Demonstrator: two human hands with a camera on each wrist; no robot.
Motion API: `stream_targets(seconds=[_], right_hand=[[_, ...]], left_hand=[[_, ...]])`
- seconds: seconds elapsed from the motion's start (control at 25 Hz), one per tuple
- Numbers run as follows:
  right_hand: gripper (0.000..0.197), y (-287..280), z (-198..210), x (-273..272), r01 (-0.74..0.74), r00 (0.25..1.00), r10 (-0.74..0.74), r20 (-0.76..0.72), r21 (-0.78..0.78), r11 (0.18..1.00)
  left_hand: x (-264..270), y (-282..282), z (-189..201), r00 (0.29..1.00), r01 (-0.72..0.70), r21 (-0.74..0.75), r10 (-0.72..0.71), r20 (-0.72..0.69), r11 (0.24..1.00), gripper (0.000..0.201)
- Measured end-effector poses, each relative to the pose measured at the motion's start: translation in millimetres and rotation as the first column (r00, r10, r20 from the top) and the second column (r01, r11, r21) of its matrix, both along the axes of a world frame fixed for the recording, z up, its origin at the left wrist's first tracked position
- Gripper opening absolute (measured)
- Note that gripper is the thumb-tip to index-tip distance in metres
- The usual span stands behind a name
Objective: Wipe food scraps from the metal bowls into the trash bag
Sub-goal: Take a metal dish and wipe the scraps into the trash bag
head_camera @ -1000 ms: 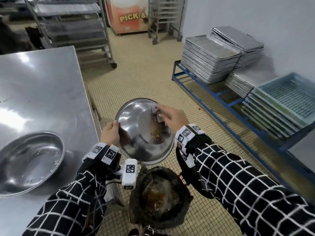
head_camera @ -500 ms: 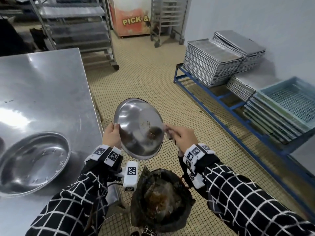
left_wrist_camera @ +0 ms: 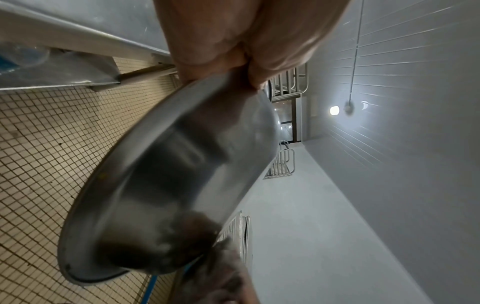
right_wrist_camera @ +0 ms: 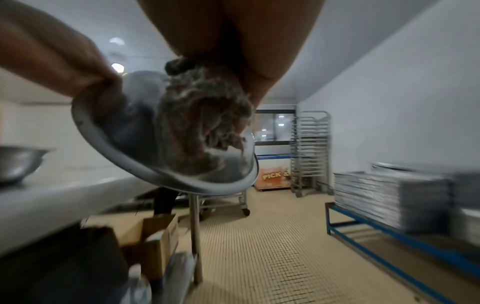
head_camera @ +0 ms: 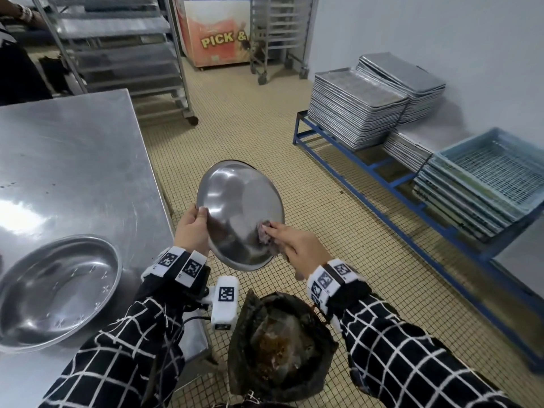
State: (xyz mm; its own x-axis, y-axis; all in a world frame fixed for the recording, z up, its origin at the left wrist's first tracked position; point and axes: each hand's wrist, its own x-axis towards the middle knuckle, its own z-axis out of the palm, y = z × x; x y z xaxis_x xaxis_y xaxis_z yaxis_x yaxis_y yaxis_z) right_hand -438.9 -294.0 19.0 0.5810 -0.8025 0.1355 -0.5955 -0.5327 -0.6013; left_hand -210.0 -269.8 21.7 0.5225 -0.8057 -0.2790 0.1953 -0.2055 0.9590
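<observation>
Above trash bag, left hand tilts bowl (right hand wiping).

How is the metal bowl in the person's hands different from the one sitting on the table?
The held bowl is tilted steeply above the trash bag, gripped at its rim by the left hand, while the right hand presses a rag inside it. The table bowl rests flat and untouched. Both are round, shiny metal.

Our left hand grips the bowl rim, thumb inside, fingers behind. Our right hand pinches a rag, fingertips pressed vs bowl's inner wall. Both forearms extended fwd, checked sleeves, marker bands at wrists.
</observation>
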Motion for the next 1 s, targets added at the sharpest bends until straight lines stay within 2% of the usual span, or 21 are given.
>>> stream_targets(seconds=[0.04,0.08,0.16,0.2,0.24,0.32,0.4,0.52,0.64,0.68,0.76,0.84,1.0], right_hand=[[0.04,6,-4,-7,0.07,0.997,-0.072,0.033,0.038,0.997],[0.039,13,-8,-8,0.186,0.972,-0.198,0.126,0.106,0.977],[0.038,29,-6,5,0.37,0.825,-0.428,0.37,0.219,0.903],[0.038,36,0,18,0.405,0.783,-0.437,0.442,0.169,0.898],[0.04,42,5,32,0.4,0.806,-0.38,0.453,0.056,0.915],[0.046,38,15,51,0.31,0.896,-0.226,0.381,-0.175,0.935],[0.051,12,25,55,0.283,0.935,-0.195,0.295,-0.29,0.914],[0.055,-26,30,39,0.365,0.923,-0.31,0.226,-0.263,0.893],[0.054,-23,4,17,0.459,0.882,-0.452,0.135,-0.02,0.888],[0.055,-10,-8,15,0.451,0.887,-0.449,0.106,-0.001,0.892],[0.059,22,-27,27,0.376,0.925,-0.369,0.087,-0.079,0.923],[0.058,42,-27,53,0.325,0.944,-0.31,0.117,-0.152,0.933],[0.054,21,20,87,0.354,0.928,-0.293,0.232,-0.297,0.887]], left_hand=[[0,1,0,1.0,-0.008,0.007,0.008,0.015,1.0,0.024],[-2,2,1,0.999,-0.007,0.005,0.007,0.032,1.0,0.025],[-12,5,12,0.998,0.008,-0.013,-0.007,0.057,1.0,0.024],[-19,6,18,0.997,0.021,-0.034,-0.019,0.077,0.999,0.023],[-26,8,25,0.993,0.037,-0.058,-0.03,0.113,0.998,0.024],[-37,13,42,0.984,0.065,-0.116,-0.045,0.171,0.991,0.025],[-41,14,54,0.983,0.078,-0.162,-0.049,0.177,0.984,0.025],[-30,11,56,0.98,0.06,-0.182,-0.024,0.197,0.981,0.027],[-17,8,48,0.985,0.013,-0.172,0.016,0.17,0.985,0.03],[-13,7,44,0.987,0.002,-0.168,0.025,0.157,0.986,0.03],[-13,9,39,0.994,-0.005,-0.161,0.023,0.11,0.987,0.03],[-16,11,38,0.993,0.014,-0.139,0.002,0.114,0.99,0.026],[-24,16,46,0.987,0.095,-0.142,-0.075,0.14,0.985,0.023]])
